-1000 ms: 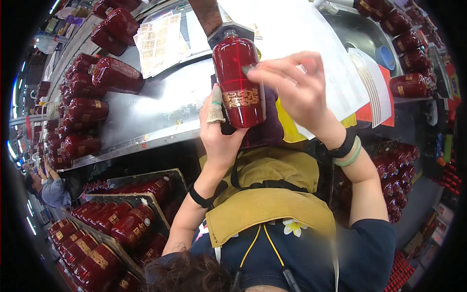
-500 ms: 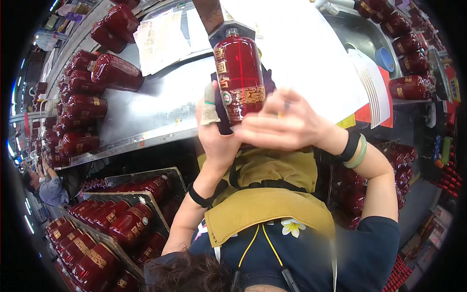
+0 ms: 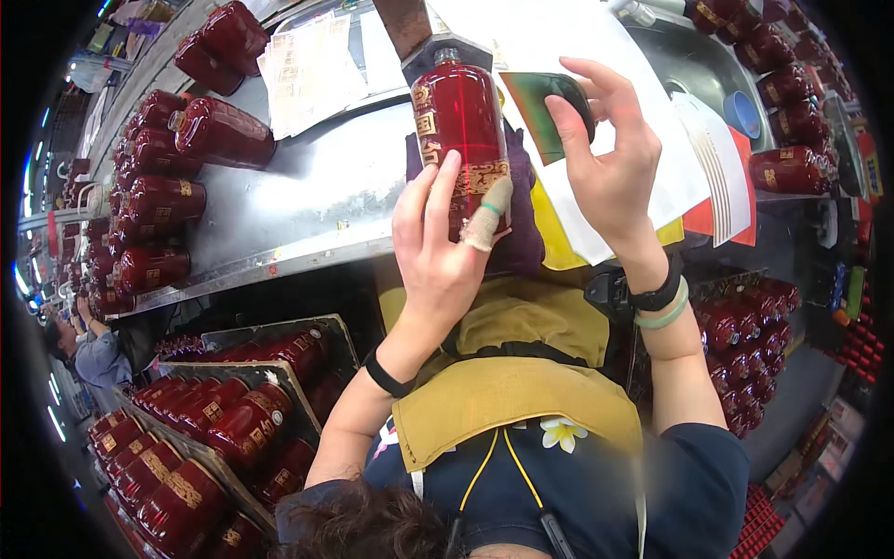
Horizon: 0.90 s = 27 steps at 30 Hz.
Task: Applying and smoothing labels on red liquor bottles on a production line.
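My left hand [image 3: 438,256] is wrapped around the lower part of a red square bottle [image 3: 458,121] with gold labels, holding it up over a purple cloth [image 3: 523,219] on the metal table [image 3: 307,210]. Its thumb wears a pale bandage. My right hand [image 3: 610,163] is just right of the bottle, not touching it, and pinches a small dark pad with a green face [image 3: 549,98]. Yellow and white sheets [image 3: 643,177] lie under that hand.
Several more red bottles [image 3: 163,200] lie in rows on the table's left side and at its far right [image 3: 792,168]. Trays of bottles [image 3: 214,419] stand below left. Printed paper [image 3: 312,65] lies further back. Another person [image 3: 88,349] sits at the left edge.
My right hand has come off the bottle's front and moved up to its right side with the pad. The bottle now stands free of that hand, label showing.
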### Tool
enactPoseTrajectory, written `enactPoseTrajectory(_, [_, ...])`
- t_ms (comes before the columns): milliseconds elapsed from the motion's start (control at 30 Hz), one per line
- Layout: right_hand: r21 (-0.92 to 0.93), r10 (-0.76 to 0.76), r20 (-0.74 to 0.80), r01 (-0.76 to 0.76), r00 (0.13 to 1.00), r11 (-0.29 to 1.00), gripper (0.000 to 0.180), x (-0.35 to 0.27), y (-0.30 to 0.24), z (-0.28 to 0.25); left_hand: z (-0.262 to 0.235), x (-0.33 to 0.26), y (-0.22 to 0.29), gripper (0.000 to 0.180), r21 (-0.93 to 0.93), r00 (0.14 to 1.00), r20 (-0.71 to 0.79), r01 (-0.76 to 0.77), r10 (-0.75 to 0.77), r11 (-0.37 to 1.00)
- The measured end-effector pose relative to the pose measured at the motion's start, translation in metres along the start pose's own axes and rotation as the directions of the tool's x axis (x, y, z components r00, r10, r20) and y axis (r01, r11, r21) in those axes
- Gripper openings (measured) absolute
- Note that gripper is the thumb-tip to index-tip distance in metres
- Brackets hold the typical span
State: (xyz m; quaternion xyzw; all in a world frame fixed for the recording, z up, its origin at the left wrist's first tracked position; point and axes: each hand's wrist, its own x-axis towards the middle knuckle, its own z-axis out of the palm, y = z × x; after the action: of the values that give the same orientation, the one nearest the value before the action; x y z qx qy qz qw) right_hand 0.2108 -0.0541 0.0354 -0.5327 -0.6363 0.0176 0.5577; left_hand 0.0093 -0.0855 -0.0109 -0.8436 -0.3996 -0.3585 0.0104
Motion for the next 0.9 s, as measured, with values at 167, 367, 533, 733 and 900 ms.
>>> enactPoseTrajectory(167, [0.006,0.068,-0.031,-0.067,0.997,0.998,0.031,-0.005,-0.002,-0.007,0.003,-0.012,-0.020,0.073,-0.204,0.992,-0.073,0.082,-0.099,0.976])
enactPoseTrajectory(367, [0.079,0.218,-0.063,-0.213,0.974,0.974,0.030,-0.013,-0.003,-0.007,-0.003,-0.005,-0.008,0.075,0.008,1.000,-0.004,0.025,-0.025,1.000])
enactPoseTrajectory(533, [0.108,0.265,-0.057,-0.257,0.963,0.960,0.027,-0.018,-0.003,-0.002,0.001,-0.002,-0.014,0.091,-0.185,0.990,0.023,0.142,-0.140,0.972])
enactPoseTrajectory(733, [0.065,0.322,-0.024,-0.320,0.946,0.945,0.024,-0.019,-0.008,-0.004,-0.006,0.004,-0.005,0.091,-0.004,0.986,0.130,0.110,-0.108,0.994])
enactPoseTrajectory(900, [0.105,0.381,-0.011,-0.378,0.924,0.920,0.024,-0.021,-0.015,0.004,-0.005,0.013,0.005,0.075,0.133,0.977,0.170,0.106,-0.128,0.985])
